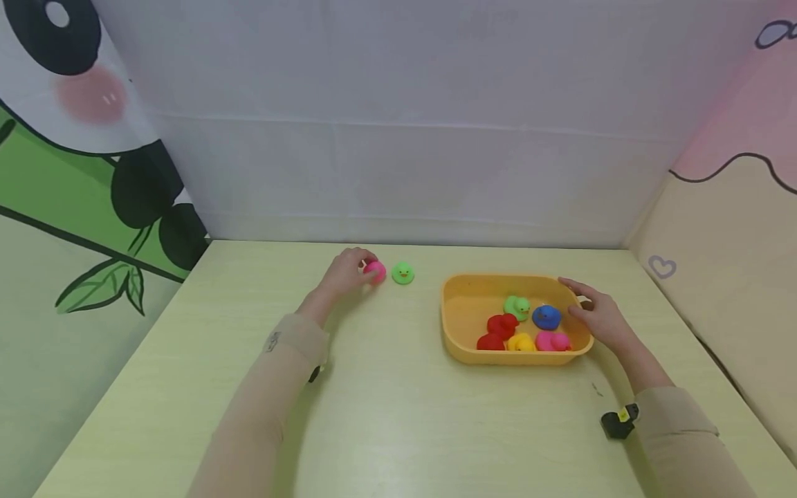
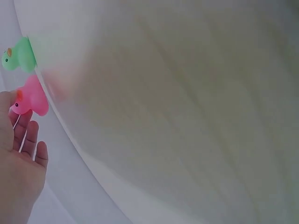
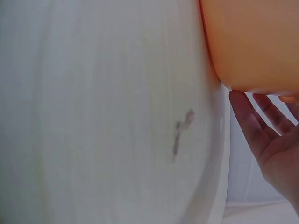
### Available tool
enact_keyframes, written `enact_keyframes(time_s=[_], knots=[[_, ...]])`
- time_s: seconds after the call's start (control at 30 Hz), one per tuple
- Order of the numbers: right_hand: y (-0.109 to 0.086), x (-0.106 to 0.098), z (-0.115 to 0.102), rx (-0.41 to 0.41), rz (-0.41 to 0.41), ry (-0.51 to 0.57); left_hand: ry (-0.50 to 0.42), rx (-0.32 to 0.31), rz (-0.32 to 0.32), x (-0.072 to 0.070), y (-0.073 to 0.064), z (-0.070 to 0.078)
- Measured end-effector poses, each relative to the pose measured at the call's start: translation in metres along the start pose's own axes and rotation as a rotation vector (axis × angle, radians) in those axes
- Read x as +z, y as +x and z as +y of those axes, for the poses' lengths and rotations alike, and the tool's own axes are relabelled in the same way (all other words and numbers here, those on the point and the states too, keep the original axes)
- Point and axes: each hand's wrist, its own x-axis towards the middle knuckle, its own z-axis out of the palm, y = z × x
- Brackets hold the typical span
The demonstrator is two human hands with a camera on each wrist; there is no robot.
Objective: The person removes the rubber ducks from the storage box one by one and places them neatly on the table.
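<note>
My left hand (image 1: 346, 271) pinches a pink rubber duck (image 1: 376, 272) near the table's back edge. In the left wrist view, the thumb is at the beak of the pink duck (image 2: 33, 96), and the other fingers spread loosely below. A green rubber duck (image 1: 402, 274) stands just right of it. My right hand (image 1: 599, 312) holds the right end of a yellow-orange plastic basket (image 1: 457, 354), thumb over the rim. Fingers (image 3: 247, 119) touch its outer wall in the right wrist view. Inside lie red ducks (image 1: 501, 325), a green one (image 1: 516, 307), blue (image 1: 546, 317), yellow (image 1: 521, 342) and pink (image 1: 552, 341).
The pale wooden table (image 1: 373, 415) meets a white cloth wall (image 1: 398, 180) at the back. Printed panels stand at left (image 1: 81, 235) and right (image 1: 735, 263). A dark mark (image 3: 177, 135) shows on the tabletop near the basket.
</note>
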Motion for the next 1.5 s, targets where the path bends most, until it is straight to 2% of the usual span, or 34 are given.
enact_keyframes(time_s=[0.2, 0.43, 0.77, 0.87, 1.0, 1.1, 1.27, 1.5], knots=[[-0.001, 0.001, -0.003, -0.008, 0.007, -0.001, 0.034, -0.022, -0.03, -0.003, -0.001, 0.0], [-0.003, 0.0, -0.004, -0.018, 0.013, 0.003, 0.03, -0.027, -0.041, -0.001, 0.0, -0.003], [-0.001, 0.002, -0.003, -0.023, 0.015, 0.006, -0.024, 0.021, 0.041, -0.008, -0.002, 0.001], [-0.005, 0.0, -0.016, -0.014, 0.007, -0.001, -0.043, 0.044, 0.064, -0.011, -0.004, 0.005], [-0.004, -0.001, -0.017, 0.003, -0.001, -0.007, -0.076, 0.055, 0.083, -0.015, -0.008, 0.013], [-0.001, 0.001, -0.006, 0.0, -0.001, -0.015, -0.097, 0.054, 0.087, -0.018, -0.011, 0.022], [-0.003, 0.001, -0.007, -0.004, 0.008, -0.02, -0.137, 0.048, 0.081, -0.025, -0.018, 0.042], [-0.003, 0.001, -0.007, 0.001, 0.008, -0.019, -0.166, 0.079, 0.091, -0.033, -0.029, 0.071]])
